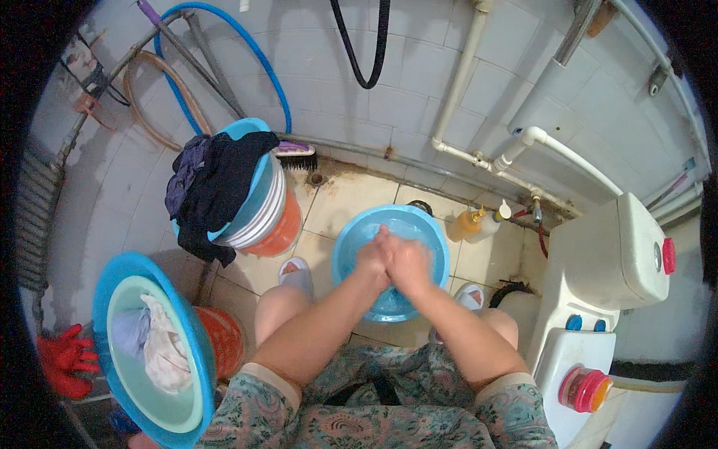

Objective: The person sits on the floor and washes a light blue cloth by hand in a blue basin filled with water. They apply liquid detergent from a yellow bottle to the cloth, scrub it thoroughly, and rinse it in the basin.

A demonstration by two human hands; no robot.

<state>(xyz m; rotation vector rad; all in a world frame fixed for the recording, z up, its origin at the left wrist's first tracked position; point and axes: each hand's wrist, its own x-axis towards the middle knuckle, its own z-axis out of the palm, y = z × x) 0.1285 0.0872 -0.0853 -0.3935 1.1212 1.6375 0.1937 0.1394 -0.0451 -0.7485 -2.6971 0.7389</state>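
A round blue basin [340,251] with water in it stands on the tiled floor between my feet. Over its middle, my left hand [372,263] and my right hand [410,263] are pressed against each other with the fingers curled in. Motion smears both hands a little, the right one most. Whatever may be between them is hidden. Beyond the basin's right rim stand a yellow pump bottle [465,224] and a white pump bottle [490,224].
Dark clothes [224,179] hang over a bucket [278,213] at the left. Nearer, a blue basin [112,288] holds a pale green basin [123,382] with light cloths [166,352]. A toilet [598,247] stands at the right, a pink-lidded jar [585,389] on it. A brush [297,156] lies by the wall.
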